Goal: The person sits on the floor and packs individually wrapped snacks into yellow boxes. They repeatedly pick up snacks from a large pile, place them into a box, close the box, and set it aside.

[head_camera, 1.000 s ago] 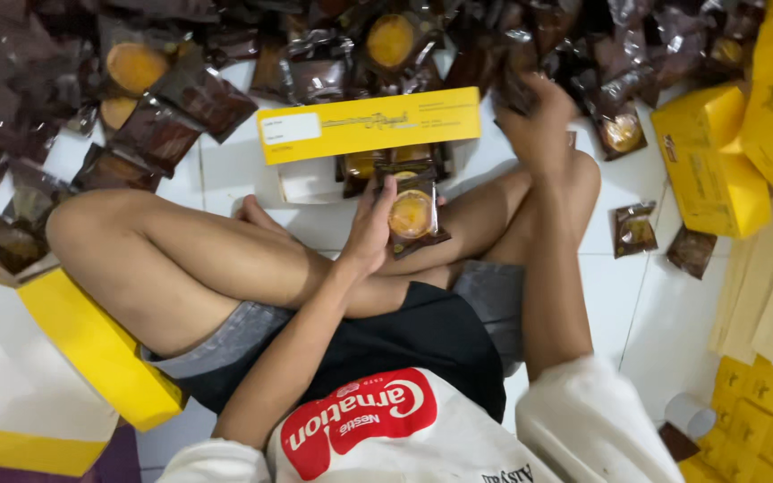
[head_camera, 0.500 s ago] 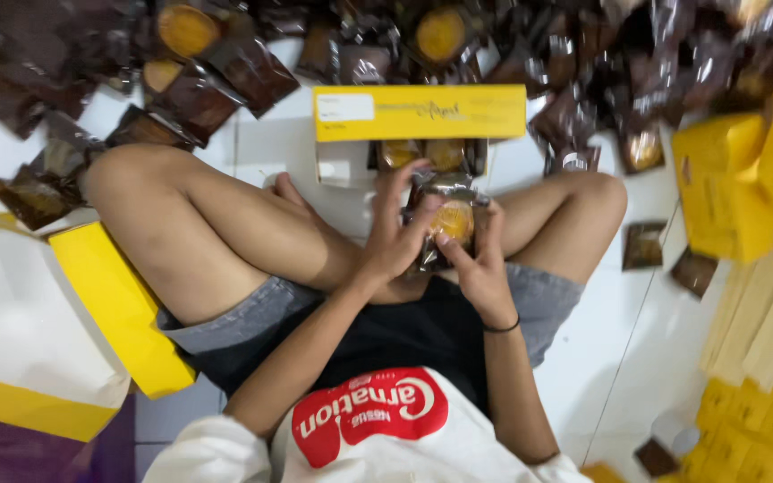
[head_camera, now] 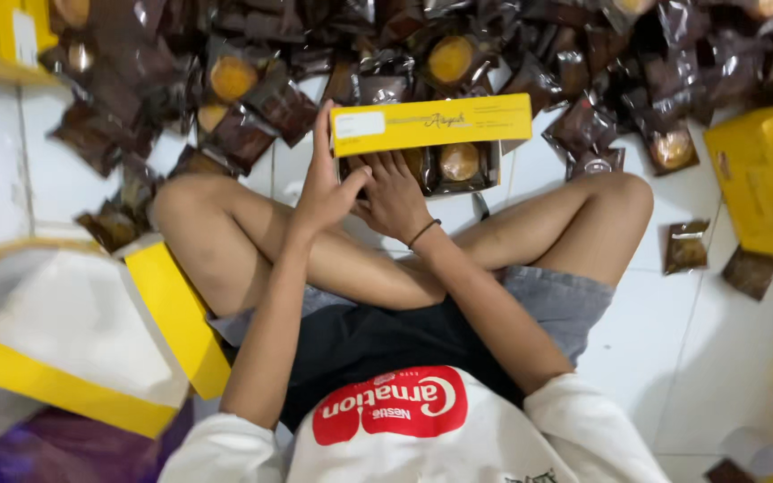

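— What's in that long yellow box [head_camera: 431,125] between the knees?

— It lies open on the white tiled floor [head_camera: 700,340]; its lid stands up towards us, with a pale rectangular label near the left end. Inside are brown wrapped cakes [head_camera: 460,164], a round golden one showing through the clear wrapper, lined up side by side.

— And the hands?

— The left hand [head_camera: 326,183] is at the box's left end, fingers stretched upward along the lid's edge, open rather than gripping. The right hand [head_camera: 393,192] lies flat with spread fingers, pressing down on a packet in the left part of the box — whether it grips that packet I can't tell. A dark band circles that wrist.

— What about the rest of the floor?

— A heap of the same brown packets [head_camera: 252,98] spreads along the far side, some showing round yellow cakes. Two loose packets [head_camera: 686,246] lie near the right knee. More yellow boxes [head_camera: 762,179] stand at the right edge — and a large open yellow carton [head_camera: 136,322] with a white inside sits by the left thigh.
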